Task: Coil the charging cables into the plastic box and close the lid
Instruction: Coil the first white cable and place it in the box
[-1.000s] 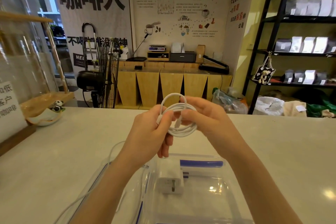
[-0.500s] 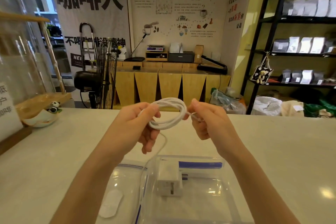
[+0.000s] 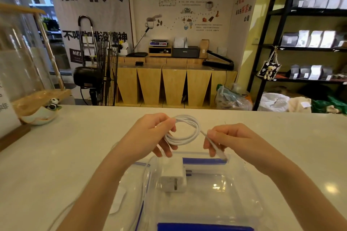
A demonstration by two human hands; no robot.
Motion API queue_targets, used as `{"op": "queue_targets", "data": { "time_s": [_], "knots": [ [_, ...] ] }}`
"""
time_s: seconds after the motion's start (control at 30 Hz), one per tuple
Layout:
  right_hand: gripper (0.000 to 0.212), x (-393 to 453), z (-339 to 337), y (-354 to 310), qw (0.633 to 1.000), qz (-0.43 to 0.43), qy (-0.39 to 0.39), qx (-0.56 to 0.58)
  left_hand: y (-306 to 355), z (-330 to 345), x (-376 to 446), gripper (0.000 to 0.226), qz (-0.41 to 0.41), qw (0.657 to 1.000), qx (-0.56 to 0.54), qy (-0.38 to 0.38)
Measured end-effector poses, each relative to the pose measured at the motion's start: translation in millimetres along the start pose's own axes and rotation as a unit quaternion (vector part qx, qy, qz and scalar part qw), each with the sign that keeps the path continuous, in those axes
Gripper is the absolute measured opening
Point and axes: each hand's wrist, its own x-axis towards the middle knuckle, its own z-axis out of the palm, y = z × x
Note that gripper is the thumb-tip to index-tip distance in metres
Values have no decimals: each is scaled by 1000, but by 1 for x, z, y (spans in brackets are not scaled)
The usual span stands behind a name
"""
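A white charging cable [image 3: 185, 131] is wound into a small coil above the counter. My left hand [image 3: 150, 133] pinches the coil at its left side. My right hand [image 3: 231, 139] holds the cable's free end, and the plug tip points down toward the box. Below both hands stands a clear plastic box [image 3: 249, 202] with blue latches. A white charger block [image 3: 173, 178] lies inside it. The clear lid [image 3: 129, 189] lies flat to the box's left, partly under my left forearm. Another thin white cable [image 3: 62, 214] trails across the counter at the lower left.
The white counter [image 3: 65, 155] stretches left and right of the box. A small bowl with a panda figure [image 3: 42, 112] and a wooden stand with a glass cover [image 3: 20, 58] sit at the far left. Beyond the counter are a fan, wooden cabinets and black shelves.
My hands have moved apart. The right hand has let go of the coil and drawn the free end out to the right, while the left keeps hold of the coil.
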Motion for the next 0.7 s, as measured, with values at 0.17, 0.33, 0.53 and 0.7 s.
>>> {"op": "queue_targets", "data": {
  "time_s": [0.17, 0.33, 0.53, 0.7],
  "knots": [
    [37, -6, -3, 19, 992, 116, -45, 4, -11, 36, 8, 24, 27, 991, 127, -38],
    [29, -16, -10, 34, 984, 163, -66, -28, -24, 57, 12, 25, -12, 988, 126, -85],
    [17, -17, -17, 41, 966, 198, -87, -142, -37, 87, 16, 20, -63, 982, 122, -127],
    [13, 0, -9, 42, 932, 237, -106, -252, -38, 102, 19, 23, -25, 961, 238, -140]
  ]
}}
